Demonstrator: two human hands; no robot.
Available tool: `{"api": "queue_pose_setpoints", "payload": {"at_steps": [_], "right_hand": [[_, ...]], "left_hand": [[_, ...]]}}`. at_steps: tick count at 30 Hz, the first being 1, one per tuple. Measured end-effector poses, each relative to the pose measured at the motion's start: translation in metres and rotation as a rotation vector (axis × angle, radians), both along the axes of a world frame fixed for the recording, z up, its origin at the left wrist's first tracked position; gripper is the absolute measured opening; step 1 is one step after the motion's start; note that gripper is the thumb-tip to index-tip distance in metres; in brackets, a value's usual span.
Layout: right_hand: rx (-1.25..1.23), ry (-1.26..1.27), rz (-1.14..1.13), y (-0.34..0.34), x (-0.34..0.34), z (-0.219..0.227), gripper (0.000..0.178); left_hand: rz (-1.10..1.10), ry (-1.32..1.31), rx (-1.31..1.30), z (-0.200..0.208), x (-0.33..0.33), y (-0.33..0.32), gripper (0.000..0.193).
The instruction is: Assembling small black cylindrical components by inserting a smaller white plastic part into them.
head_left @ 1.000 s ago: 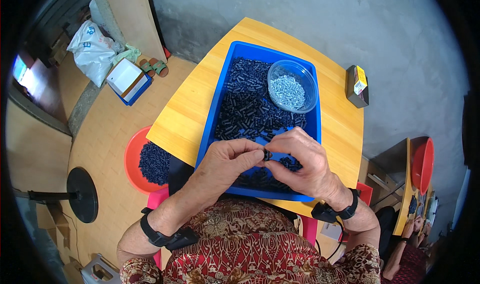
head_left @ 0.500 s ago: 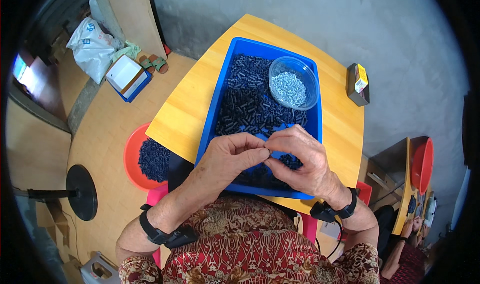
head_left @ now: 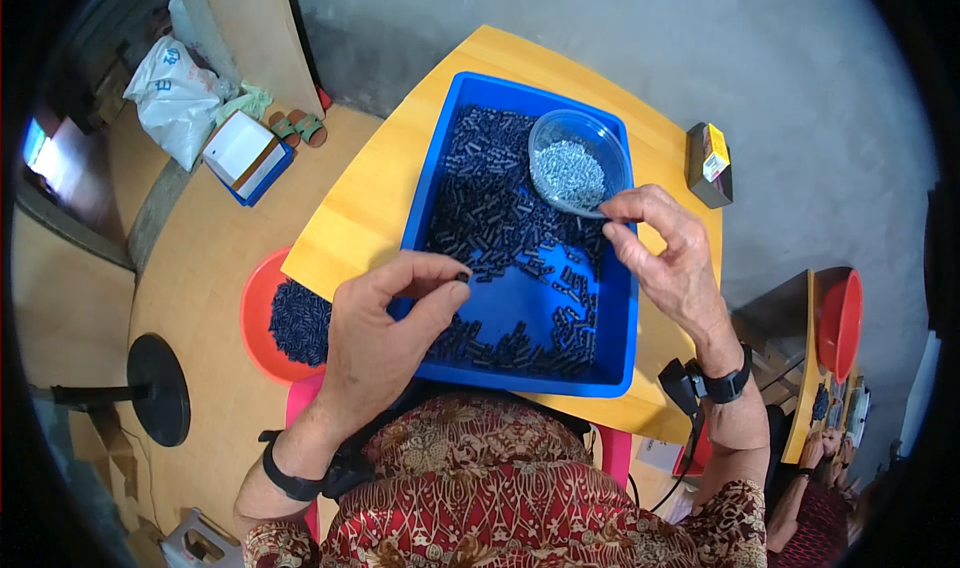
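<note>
Over the blue tray [head_left: 420, 193] the hands have parted: left hand [head_left: 385, 333] grip clamped on a small black piece [head_left: 462, 277], right hand [head_left: 665, 258] pinched together by the clear bowl [head_left: 580, 161]

Small workshop: parts tray [head_left: 612, 298] on a yellow table [head_left: 370, 198]

A single head-worn fisheye view looks almost straight down from above the person's chest onto the yellow tabletop [head_left: 370, 198], which runs up towards twelve o'clock. It sits close: the blue tray [head_left: 620, 368] fills the centre, and the patterned shirt fills the frame at six o'clock. The left hand [head_left: 385, 333] enters from seven o'clock, the right hand [head_left: 665, 248] from five o'clock. The wide lens bends straight edges near the rim and darkens the corners. Floor shows at nine o'clock, a grey wall at one o'clock, and another table's edge at four o'clock. No second view overlaps it.
</note>
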State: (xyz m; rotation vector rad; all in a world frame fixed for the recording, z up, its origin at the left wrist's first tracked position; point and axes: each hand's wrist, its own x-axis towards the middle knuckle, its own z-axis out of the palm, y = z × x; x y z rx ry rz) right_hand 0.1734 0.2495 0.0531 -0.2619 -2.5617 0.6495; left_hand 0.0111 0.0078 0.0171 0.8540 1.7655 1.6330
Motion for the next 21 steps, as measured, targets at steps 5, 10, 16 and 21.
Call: {"api": "queue_pose_setpoints", "payload": {"at_steps": [5, 10, 16, 21], "right_hand": [[-0.075, -0.08, -0.118, 0.03, -0.016, 0.0, 0.016], [0.156, -0.355, -0.007, 0.049, -0.045, -0.008, 0.023], [0.249, -0.538, 0.09, 0.064, -0.079, -0.029, 0.037], [0.369, -0.482, 0.116, 0.064, -0.086, -0.045, 0.016]], "left_hand": [[0.054, 0.207, 0.067, -0.007, 0.008, -0.004, 0.012], [0.078, 0.357, 0.074, -0.016, 0.01, 0.0, 0.012], [0.052, 0.311, 0.046, -0.017, 0.005, 0.002, 0.013], [0.09, 0.385, 0.085, -0.019, 0.007, -0.002, 0.017]]}}
